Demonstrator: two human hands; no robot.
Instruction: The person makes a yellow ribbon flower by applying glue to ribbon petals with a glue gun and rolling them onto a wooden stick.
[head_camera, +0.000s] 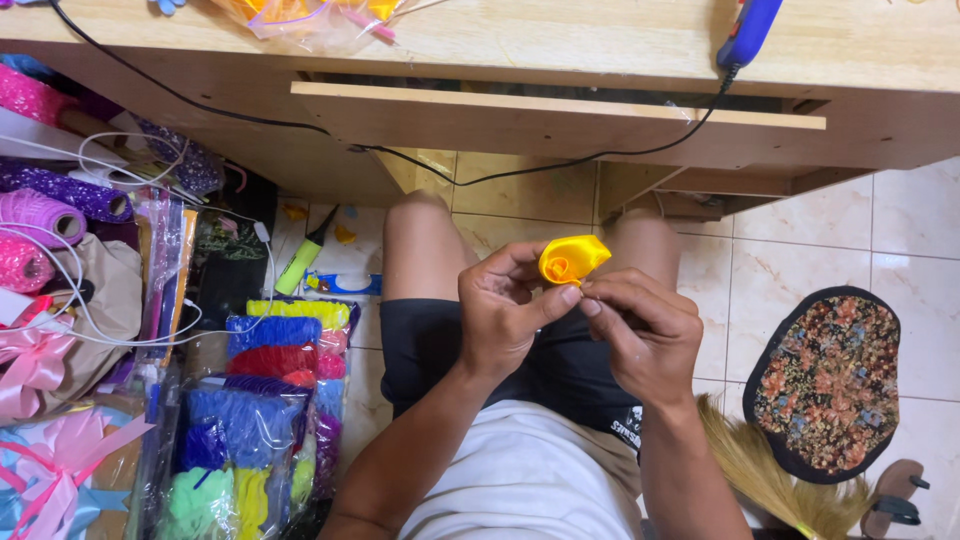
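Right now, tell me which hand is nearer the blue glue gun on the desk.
Right. The right hand sits below and slightly left of the blue glue gun; the left hand is farther left. Both pinch the yellow ribbon rose.

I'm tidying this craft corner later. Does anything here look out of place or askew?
The black cord from the blue tool on the desk droops across the half-open drawer. Both hands pinch a yellow ribbon rose.
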